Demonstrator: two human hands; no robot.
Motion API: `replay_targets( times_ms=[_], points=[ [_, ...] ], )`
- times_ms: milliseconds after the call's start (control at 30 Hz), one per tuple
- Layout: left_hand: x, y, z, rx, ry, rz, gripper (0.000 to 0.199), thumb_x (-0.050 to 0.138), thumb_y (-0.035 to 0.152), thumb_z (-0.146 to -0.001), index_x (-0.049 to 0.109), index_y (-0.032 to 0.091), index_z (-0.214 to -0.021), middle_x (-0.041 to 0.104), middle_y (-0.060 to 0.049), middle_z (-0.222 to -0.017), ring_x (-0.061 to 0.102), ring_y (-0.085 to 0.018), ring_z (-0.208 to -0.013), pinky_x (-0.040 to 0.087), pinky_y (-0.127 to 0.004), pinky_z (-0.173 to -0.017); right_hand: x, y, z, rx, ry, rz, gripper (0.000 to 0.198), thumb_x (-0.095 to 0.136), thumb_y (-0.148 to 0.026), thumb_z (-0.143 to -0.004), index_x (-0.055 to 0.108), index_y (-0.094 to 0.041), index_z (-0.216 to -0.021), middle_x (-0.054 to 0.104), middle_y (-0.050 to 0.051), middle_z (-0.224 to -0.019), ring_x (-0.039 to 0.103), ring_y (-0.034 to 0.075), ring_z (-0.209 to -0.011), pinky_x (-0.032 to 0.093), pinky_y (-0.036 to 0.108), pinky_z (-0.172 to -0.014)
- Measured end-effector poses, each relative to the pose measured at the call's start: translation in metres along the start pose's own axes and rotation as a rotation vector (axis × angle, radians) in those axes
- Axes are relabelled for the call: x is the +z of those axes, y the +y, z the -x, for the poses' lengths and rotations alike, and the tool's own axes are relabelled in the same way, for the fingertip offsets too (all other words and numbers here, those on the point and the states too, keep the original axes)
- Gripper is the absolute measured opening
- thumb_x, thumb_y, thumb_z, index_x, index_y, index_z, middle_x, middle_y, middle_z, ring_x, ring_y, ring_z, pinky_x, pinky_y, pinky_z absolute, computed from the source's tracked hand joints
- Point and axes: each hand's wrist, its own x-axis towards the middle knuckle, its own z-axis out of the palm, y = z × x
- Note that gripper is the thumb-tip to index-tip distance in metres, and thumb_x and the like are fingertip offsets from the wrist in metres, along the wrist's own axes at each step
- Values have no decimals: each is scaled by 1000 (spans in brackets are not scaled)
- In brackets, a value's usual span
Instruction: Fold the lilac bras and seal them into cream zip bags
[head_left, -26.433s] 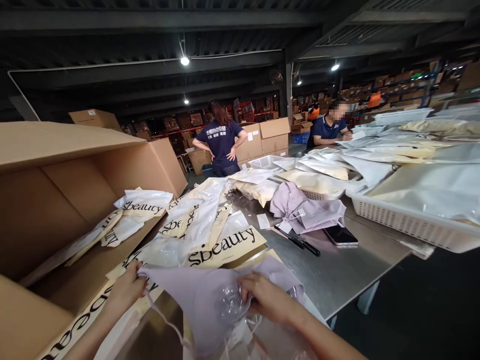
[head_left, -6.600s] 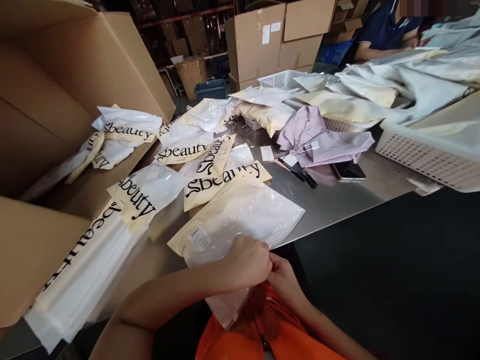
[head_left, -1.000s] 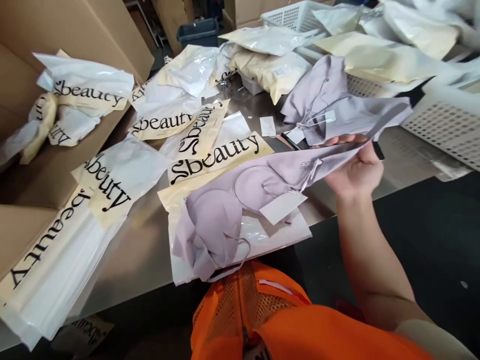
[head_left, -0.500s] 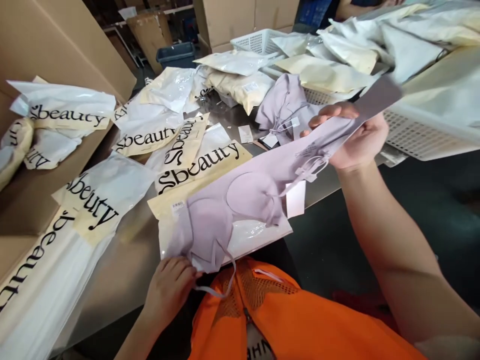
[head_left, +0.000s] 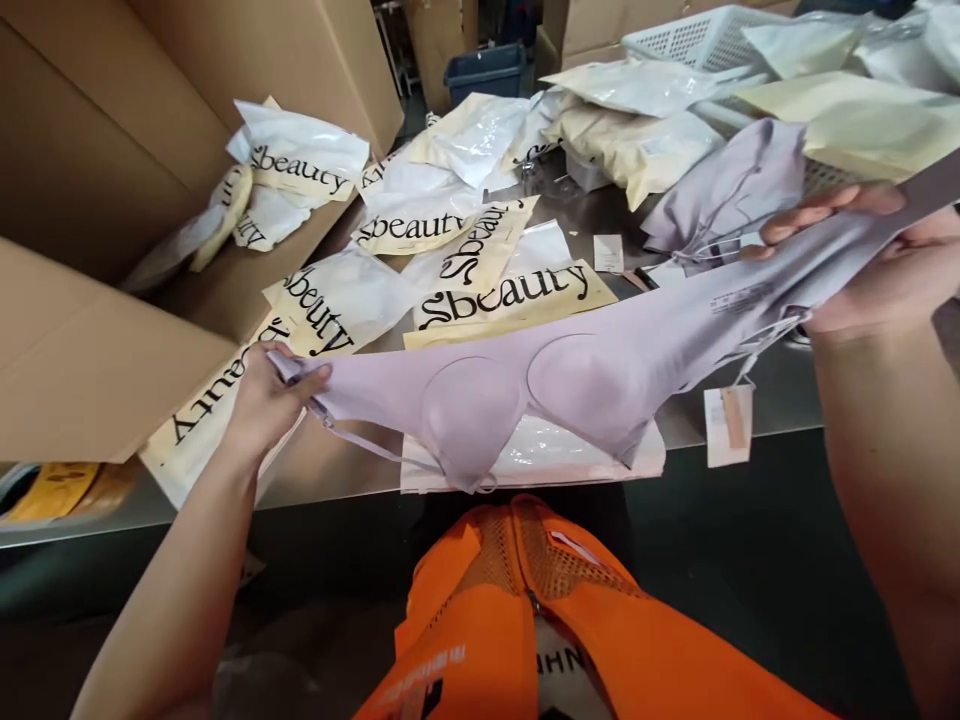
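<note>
Both hands stretch a lilac seamless fabric bra [head_left: 570,375] out flat above the table edge.

L hand [head_left: 270,395] pinches the bra's left end w/ fingers closed; R hand [head_left: 885,265] grips the other end, thumb on top, raised higher. Bra hangs over a glossy clear-and-cream plastic pouch [head_left: 540,460] on the steel table [head_left: 772,380]; white paper tag [head_left: 727,425] dangles near R wrist. Cream "Sbeauty" printed bags [head_left: 510,295] lie just behind, brown cardboard box [head_left: 90,330] at left, another lilac garment [head_left: 720,190] near a white plastic basket [head_left: 697,35].
</note>
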Motion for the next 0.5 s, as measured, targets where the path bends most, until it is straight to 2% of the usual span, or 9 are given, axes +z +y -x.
replay_targets(
  times_ms=[67,133,233,300,367,433,500],
  points=[
    [1,5,-6,-52,-58,111,52,76,24,-67,40,23,-104,52,9,-68,52,-13,-44,43,-24,-37,15,6,10,-43,94,78,22,52,-24,-76,62,-21,-57,68,4,-73,65,22,-78,47,41,-68],
    [0,15,-6,-83,-69,107,50,70,23,-76,40,21,-116,51,11,-67,48,-8,-41,40,-19,-35,30,8,21,-92,162,172,27,53,-32,-82,59,-22,-56,71,3,-80,66,25,-90,48,46,-75],
    [-4,32,1,-144,-71,77,37,53,36,-95,45,17,-125,41,13,-58,39,-3,-34,34,-13,-35,51,5,29,-85,161,266,32,48,-36,-85,54,-22,-58,72,2,-86,64,25,-100,49,47,-80],
    [-8,41,6,-182,-88,98,47,44,55,-97,52,16,-123,38,12,-53,37,-4,-31,32,-14,-32,65,5,29,-7,56,245,30,42,-33,-86,47,-21,-59,71,-1,-89,63,22,-102,48,45,-83],
    [-9,47,11,-213,-124,130,64,37,69,-94,55,15,-122,42,10,-50,38,-6,-29,32,-17,-29,83,14,31,66,-119,175,25,40,-28,-85,42,-21,-61,71,-3,-90,62,19,-100,48,45,-88],
    [-6,51,14,-221,-156,158,73,29,75,-93,55,15,-125,46,9,-48,40,-8,-29,34,-20,-28,109,37,42,128,-313,202,21,41,-27,-85,45,-22,-65,70,-3,-90,62,18,-99,46,47,-95],
    [-1,52,17,-196,-187,194,79,25,78,-91,54,15,-129,48,8,-49,40,-9,-29,36,-21,-29,137,72,63,220,-463,381,21,47,-32,-88,54,-21,-72,71,-4,-91,61,19,-100,44,49,-102]
  ],
)
